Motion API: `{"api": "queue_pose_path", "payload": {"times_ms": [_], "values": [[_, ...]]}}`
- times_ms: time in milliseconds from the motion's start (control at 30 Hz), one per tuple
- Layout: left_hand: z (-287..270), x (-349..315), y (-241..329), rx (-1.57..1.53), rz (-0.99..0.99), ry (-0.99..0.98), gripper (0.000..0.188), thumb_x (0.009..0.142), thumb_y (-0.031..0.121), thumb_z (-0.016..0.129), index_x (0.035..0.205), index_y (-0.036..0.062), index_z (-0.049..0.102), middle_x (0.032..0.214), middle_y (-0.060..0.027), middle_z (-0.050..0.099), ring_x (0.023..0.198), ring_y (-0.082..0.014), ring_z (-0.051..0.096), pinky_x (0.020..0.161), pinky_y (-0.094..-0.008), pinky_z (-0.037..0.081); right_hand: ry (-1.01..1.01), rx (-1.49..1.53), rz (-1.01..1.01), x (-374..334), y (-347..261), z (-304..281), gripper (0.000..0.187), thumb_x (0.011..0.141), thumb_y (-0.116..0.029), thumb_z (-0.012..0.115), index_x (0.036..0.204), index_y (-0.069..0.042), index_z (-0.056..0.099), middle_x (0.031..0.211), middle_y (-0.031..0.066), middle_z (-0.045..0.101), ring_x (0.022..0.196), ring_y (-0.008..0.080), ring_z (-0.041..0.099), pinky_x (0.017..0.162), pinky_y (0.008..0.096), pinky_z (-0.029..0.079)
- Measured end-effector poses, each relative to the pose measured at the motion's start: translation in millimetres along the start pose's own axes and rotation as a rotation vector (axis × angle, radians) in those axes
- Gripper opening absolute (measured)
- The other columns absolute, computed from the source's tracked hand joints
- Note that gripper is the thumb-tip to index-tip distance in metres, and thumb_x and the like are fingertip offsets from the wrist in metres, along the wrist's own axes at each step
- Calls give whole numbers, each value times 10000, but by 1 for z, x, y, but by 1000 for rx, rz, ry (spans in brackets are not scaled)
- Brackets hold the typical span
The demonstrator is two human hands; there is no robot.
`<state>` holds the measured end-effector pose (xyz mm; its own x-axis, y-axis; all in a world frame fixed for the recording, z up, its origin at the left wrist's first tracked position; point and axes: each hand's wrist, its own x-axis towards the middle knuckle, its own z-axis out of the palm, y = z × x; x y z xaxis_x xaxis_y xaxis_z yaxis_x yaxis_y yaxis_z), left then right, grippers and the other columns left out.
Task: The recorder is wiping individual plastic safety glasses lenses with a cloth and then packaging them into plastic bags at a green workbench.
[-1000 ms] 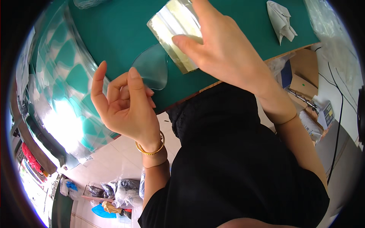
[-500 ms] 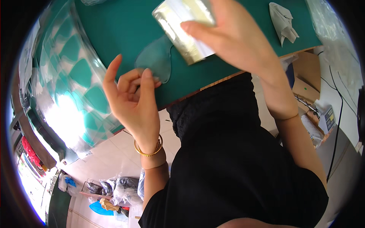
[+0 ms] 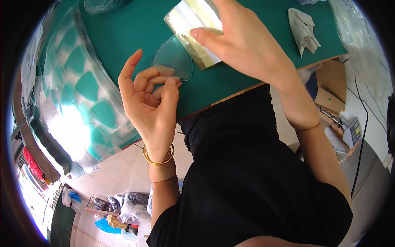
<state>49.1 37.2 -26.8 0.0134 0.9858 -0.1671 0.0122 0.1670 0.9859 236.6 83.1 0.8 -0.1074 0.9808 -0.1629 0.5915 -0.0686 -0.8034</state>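
My left hand (image 3: 150, 96) pinches the lower edge of a clear, rounded lens (image 3: 175, 53) between thumb and fingertips, with the index finger raised away from it. The lens is held over the green tabletop. A wide roll of shiny, gold-tinted clear film (image 3: 187, 33) is in my right hand (image 3: 247, 47), whose thumb lies across its face. The roll's lower left side overlaps the right edge of the lens in view; whether they touch, I cannot tell.
Plastic sheeting with rows of lens-shaped pieces (image 3: 86, 86) covers the table's left side. Stacked clear lenses (image 3: 105, 5) stand at the far left. A crumpled grey cloth (image 3: 303, 31) lies at the right on the green table (image 3: 255, 24). Clear plastic wrap (image 3: 358, 37) is beyond it.
My left hand has moved slightly right and the lens has shifted right with it, closer in under the roll. The roll and my right hand have moved a little left.
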Motion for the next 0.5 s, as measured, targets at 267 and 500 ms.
{"api": "queue_pose_path", "payload": {"times_ms": [267, 500], "values": [[-5, 0, -3, 21, 0, -14, 599, 814, -128, 519, 1384, -62, 347, 997, -145, 627, 833, -142, 660, 754, -237, 558, -18, 64, -119, 11, 4, -7, 398, 891, -165, 622, 1114, 70, 391, 857, 362, 584, 856, 532, 588, 687, 507, 481], [-4, 1, -3, 45, 4, -23, 573, 828, -125, 529, 1372, -59, 364, 998, -134, 631, 834, -140, 662, 740, -225, 553, 157, -465, -636, 3, -3, 5, 364, 884, -144, 588, 1093, 66, 376, 839, 369, 572, 804, 550, 565, 669, 551, 448]]}}
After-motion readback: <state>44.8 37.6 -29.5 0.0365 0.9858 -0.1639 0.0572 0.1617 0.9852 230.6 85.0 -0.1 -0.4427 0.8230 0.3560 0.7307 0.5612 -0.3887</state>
